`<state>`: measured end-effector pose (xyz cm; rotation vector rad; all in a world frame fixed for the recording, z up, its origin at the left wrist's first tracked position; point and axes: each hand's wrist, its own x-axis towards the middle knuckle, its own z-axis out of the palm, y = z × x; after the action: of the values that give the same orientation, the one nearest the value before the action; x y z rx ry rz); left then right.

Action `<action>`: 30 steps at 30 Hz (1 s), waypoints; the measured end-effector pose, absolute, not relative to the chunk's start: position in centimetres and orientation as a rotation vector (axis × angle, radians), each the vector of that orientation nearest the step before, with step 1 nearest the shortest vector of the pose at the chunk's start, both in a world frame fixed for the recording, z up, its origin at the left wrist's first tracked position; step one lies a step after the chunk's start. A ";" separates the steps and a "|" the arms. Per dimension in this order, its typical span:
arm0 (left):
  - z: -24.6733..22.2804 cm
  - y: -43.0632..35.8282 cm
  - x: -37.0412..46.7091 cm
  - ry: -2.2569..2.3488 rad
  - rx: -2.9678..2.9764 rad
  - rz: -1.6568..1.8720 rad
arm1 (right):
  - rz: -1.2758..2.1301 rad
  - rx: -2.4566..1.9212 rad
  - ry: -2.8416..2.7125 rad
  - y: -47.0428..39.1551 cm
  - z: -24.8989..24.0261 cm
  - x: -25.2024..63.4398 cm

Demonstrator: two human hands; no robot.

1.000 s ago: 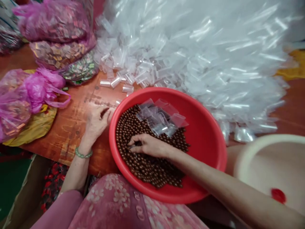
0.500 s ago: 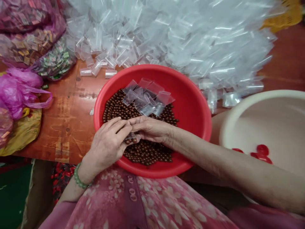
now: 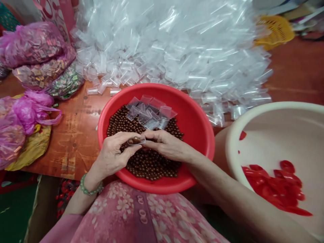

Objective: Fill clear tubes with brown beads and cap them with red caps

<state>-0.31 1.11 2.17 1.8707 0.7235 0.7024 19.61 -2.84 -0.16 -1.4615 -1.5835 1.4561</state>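
Between my two hands is a clear plastic tube [image 3: 136, 141] with several brown beads inside. My left hand [image 3: 115, 152], below a green bead bracelet, pinches the tube between thumb and fingers. The fingertips of my right hand [image 3: 168, 145] are closed on the tube's right end. Both hands are over a red basin [image 3: 194, 128], above a heap of shiny brown beads [image 3: 152, 165]. Several clear flat tubes [image 3: 150, 113] lie on the beads toward the back of the basin.
A large pile of clear tubes [image 3: 174, 44] covers the back of the table [image 3: 73, 135]. On the right, a cream tub [image 3: 268, 135] holds red pieces [image 3: 280, 185]. Bags of small packets [image 3: 43, 44] sit at left. A yellow basket [image 3: 275, 32] is at back right.
My left fingers have opened from over the tube, and its beads show more clearly between both hands. The view has shifted, showing more of the cream tub's red pieces.
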 end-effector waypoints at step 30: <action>1.5 0.1 -0.5 0.554 1.753 0.571 | 0.811 -1.182 -2.142 -5.4 6.1 19.2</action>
<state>-0.54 0.15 1.51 1.7525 0.5541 0.5706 19.19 -5.43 6.14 -1.1820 -2.1418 0.8112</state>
